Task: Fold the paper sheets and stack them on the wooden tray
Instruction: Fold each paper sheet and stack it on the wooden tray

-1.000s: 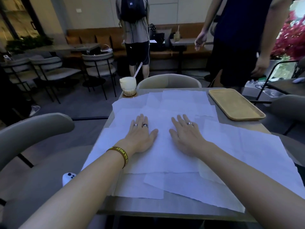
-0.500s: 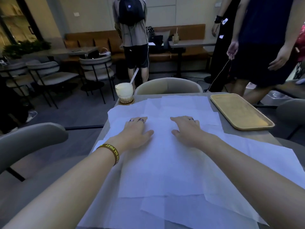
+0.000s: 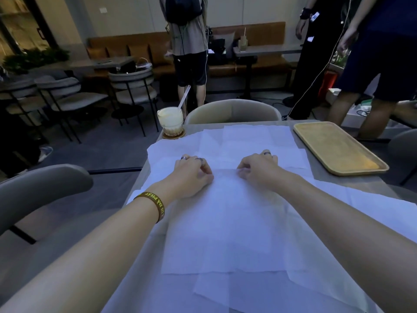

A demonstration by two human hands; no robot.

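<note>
Both hands pinching far edge of top paper sheet; tray bare.

Left hand [image 3: 191,175] and right hand [image 3: 259,169] sit knuckles-up on the top sheet [image 3: 223,222], fingers curled, thumb and fingertips closed on its far edge. That sheet lies on a loose overlapping spread of paper sheets [image 3: 248,141] covering most of the table [image 3: 361,184]. Wooden tray [image 3: 338,150] sits at the far right, apart from the hands. An iced drink [image 3: 170,119] with straw stands at the far-left corner.
</note>
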